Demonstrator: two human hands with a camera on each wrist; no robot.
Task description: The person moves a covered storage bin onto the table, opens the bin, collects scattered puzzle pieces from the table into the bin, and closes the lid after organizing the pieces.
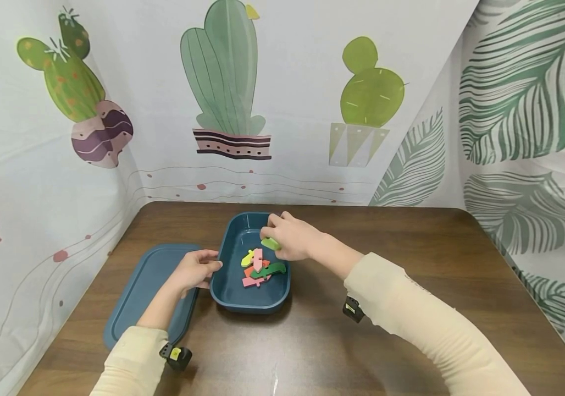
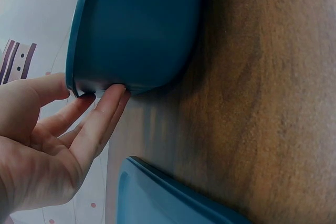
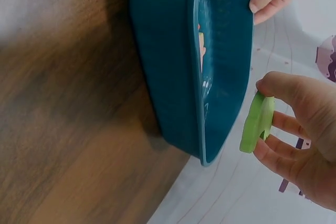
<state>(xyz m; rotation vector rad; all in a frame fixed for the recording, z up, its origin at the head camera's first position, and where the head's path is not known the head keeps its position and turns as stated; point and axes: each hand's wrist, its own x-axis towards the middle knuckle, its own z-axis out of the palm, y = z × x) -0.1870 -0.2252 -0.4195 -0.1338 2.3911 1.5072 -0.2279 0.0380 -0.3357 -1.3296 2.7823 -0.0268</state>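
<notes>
A blue plastic box [image 1: 250, 304] stands on the table with several flat, coloured shaped pieces in a loose pile inside: yellow, pink, orange and dark green [image 1: 271, 269]. My left hand [image 1: 197, 271] grips the box's left side, the thumb at the rim and the other fingers against the outer wall, also plain in the left wrist view. Above the box's far right part, my right hand [image 1: 294, 236] pinches a light green piece [image 3: 256, 124] between thumb and fingertips. That piece is clear of the box in the right wrist view. Its full outline is partly hidden by the fingers.
A flat blue lid [image 1: 151, 291] lies on the wooden table [image 1: 386, 341] left of the box, partly under the left forearm. A cloth wall covering [image 1: 302, 82] printed with cacti and leaves hangs behind the table.
</notes>
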